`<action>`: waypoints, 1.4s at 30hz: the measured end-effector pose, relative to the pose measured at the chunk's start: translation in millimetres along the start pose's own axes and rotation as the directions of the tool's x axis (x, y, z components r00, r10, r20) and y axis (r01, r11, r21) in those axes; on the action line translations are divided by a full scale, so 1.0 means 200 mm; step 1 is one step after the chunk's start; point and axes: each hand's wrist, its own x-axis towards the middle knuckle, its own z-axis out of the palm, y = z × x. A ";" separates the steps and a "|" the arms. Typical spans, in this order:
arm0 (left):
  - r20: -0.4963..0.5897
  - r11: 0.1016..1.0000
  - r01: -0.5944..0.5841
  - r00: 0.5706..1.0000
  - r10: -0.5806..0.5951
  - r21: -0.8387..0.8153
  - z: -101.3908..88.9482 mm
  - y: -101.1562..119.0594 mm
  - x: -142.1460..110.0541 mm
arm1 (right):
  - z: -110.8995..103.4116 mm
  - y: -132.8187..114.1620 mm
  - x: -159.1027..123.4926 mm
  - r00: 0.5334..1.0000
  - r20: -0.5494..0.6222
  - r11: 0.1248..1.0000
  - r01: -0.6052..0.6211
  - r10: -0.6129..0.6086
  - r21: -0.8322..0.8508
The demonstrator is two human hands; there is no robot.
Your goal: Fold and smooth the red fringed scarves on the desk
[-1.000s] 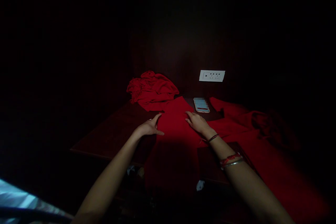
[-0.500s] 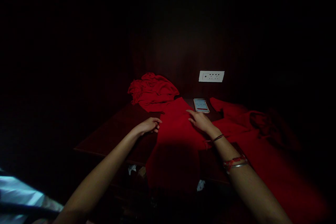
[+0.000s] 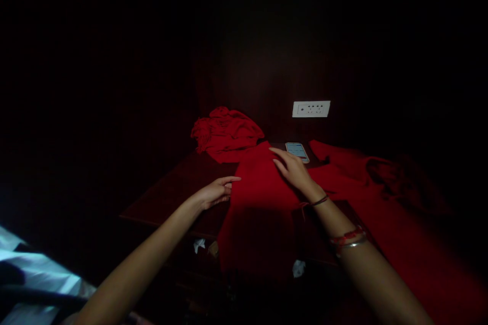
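A long red scarf [image 3: 255, 183] lies flat across the dark table, its near end hanging over the front edge into shadow. At its left edge is my left hand [image 3: 215, 192], the index finger stretched onto the fabric and the other fingers bent beside the edge. My right hand [image 3: 295, 170] rests on the scarf's right part, with fingers extended and apart. Behind, a crumpled red cloth bundle [image 3: 229, 129] with fringes meets the scarf's far end. More red cloth [image 3: 343, 172] spreads to the right, partly beneath my right forearm.
A lit phone [image 3: 297, 151] lies behind my right hand. On the back wall is a white socket plate [image 3: 311, 109]. The dark table [image 3: 160, 200] has its left corner showing. White scraps [image 3: 299, 268] show below its front edge. Surroundings are very dark.
My left index finger has straightened onto the scarf. My right hand's fingers have reached slightly farther toward the scarf's far end. The whole view has shifted slightly.
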 end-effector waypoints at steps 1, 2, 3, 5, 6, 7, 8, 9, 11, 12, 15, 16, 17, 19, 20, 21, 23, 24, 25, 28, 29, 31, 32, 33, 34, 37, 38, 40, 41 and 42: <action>0.003 0.999 0.022 1.000 -0.022 -0.024 0.00 0.00 -0.01 | 0.01 0.01 0.00 0.998 0.061 0.999 -0.023 0.025 -0.031; -0.002 0.999 0.046 0.999 -0.046 -0.012 0.00 0.00 -0.02 | 0.02 0.02 -0.01 0.987 0.151 0.997 -0.044 0.054 -0.070; -0.011 0.997 0.068 0.998 -0.067 0.030 0.00 0.00 -0.02 | 0.04 0.04 -0.02 0.965 0.246 0.992 -0.059 0.086 -0.113; -0.043 0.982 0.076 0.997 -0.069 0.173 0.01 0.01 -0.03 | 0.08 0.08 -0.04 0.916 0.377 0.982 -0.076 0.138 -0.176; -0.066 0.962 0.050 0.997 -0.033 0.268 0.01 0.01 -0.03 | 0.09 0.09 -0.05 0.905 0.398 0.979 -0.079 0.150 -0.189; -0.092 0.928 0.014 0.996 0.022 0.373 0.02 0.01 -0.03 | 0.10 0.10 -0.05 0.904 0.398 0.978 -0.083 0.155 -0.194; -0.115 0.879 -0.021 0.990 0.086 0.476 0.02 0.01 -0.03 | 0.10 0.10 -0.05 0.910 0.385 0.978 -0.084 0.154 -0.193; -0.129 0.826 -0.044 0.982 0.141 0.562 0.02 0.01 -0.03 | 0.10 0.10 -0.05 0.918 0.369 0.978 -0.082 0.148 -0.190; -0.130 0.778 -0.065 0.974 0.186 0.625 0.02 0.01 -0.03 | 0.08 0.10 -0.04 0.936 0.323 0.980 -0.082 0.139 -0.182; -0.122 0.803 -0.070 0.977 0.175 0.592 0.02 0.01 -0.03 | 0.06 0.09 -0.03 0.948 0.287 0.981 -0.087 0.136 -0.176; -0.067 0.941 -0.073 0.993 0.100 0.330 0.01 -0.01 -0.04 | 0.01 0.09 -0.01 0.984 0.135 0.986 -0.099 0.118 -0.136; -0.049 0.968 -0.063 0.996 0.078 0.243 0.01 -0.01 -0.05 | 0.00 0.09 -0.01 0.989 0.098 0.987 -0.099 0.111 -0.127; -0.037 0.982 -0.049 0.998 0.057 0.185 0.01 -0.02 -0.06 | 0.00 0.09 -0.01 0.990 0.088 0.987 -0.100 0.112 -0.126; -0.031 0.985 -0.014 0.999 0.020 0.173 0.02 -0.03 -0.07 | 0.02 0.10 -0.02 0.973 0.184 0.981 -0.113 0.142 -0.155; -0.031 0.976 -0.005 0.999 0.012 0.218 0.02 -0.03 -0.08 | 0.03 0.11 -0.02 0.947 0.274 0.976 -0.123 0.170 -0.181; -0.038 0.956 -0.004 0.999 0.016 0.293 0.01 -0.02 -0.08 | 0.04 0.11 -0.03 0.911 0.363 0.970 -0.130 0.198 -0.204; -0.065 0.859 -0.013 0.996 0.054 0.512 0.00 0.00 -0.07 | 0.07 0.12 -0.04 0.850 0.470 0.963 -0.143 0.238 -0.229; -0.085 0.776 -0.011 0.993 0.083 0.630 0.00 0.02 -0.06 | 0.07 0.12 -0.05 0.842 0.480 0.962 -0.150 0.246 -0.230; -0.103 0.679 0.002 0.989 0.108 0.734 -0.01 0.04 -0.04 | 0.07 0.13 -0.05 0.846 0.469 0.961 -0.159 0.252 -0.228; -0.093 0.451 0.015 0.984 0.152 0.892 -0.01 0.09 0.08 | 0.04 0.14 -0.03 0.872 0.407 0.954 -0.188 0.272 -0.233; -0.063 0.427 -0.014 0.984 0.166 0.904 0.00 0.09 0.13 | 0.02 0.15 -0.03 0.882 0.382 0.952 -0.197 0.277 -0.235; 0.017 0.427 -0.096 0.983 0.184 0.899 0.01 0.07 0.24 | -0.03 0.16 -0.01 0.906 0.317 0.950 -0.217 0.282 -0.223; 0.054 0.434 -0.130 0.981 0.184 0.891 0.02 0.05 0.29 | -0.05 0.17 -0.01 0.917 0.283 0.952 -0.227 0.280 -0.207; 0.081 0.442 -0.158 0.979 0.187 0.883 0.03 0.03 0.33 | -0.08 0.18 -0.01 0.927 0.250 0.953 -0.238 0.280 -0.186; 0.102 0.450 -0.182 0.975 0.197 0.874 0.03 0.00 0.36 | -0.10 0.18 0.00 0.934 0.220 0.955 -0.249 0.281 -0.162; 0.135 0.479 -0.258 0.952 0.276 0.839 0.00 -0.06 0.39 | -0.16 0.20 -0.01 0.938 0.191 0.956 -0.271 0.289 -0.115; 0.132 0.490 -0.269 0.946 0.295 0.829 -0.02 -0.08 0.40 | -0.17 0.20 -0.01 0.931 0.224 0.956 -0.270 0.289 -0.113; 0.111 0.511 -0.270 0.941 0.321 0.816 -0.06 -0.09 0.40 | -0.17 0.22 -0.02 0.878 0.368 0.952 -0.267 0.304 -0.151; 0.092 0.519 -0.275 0.932 0.351 0.809 -0.07 -0.09 0.41 | -0.17 0.23 -0.03 0.827 0.455 0.943 -0.267 0.330 -0.198; 0.070 0.529 -0.290 0.916 0.396 0.798 -0.09 -0.09 0.42 | -0.16 0.23 -0.04 0.766 0.528 0.929 -0.268 0.366 -0.256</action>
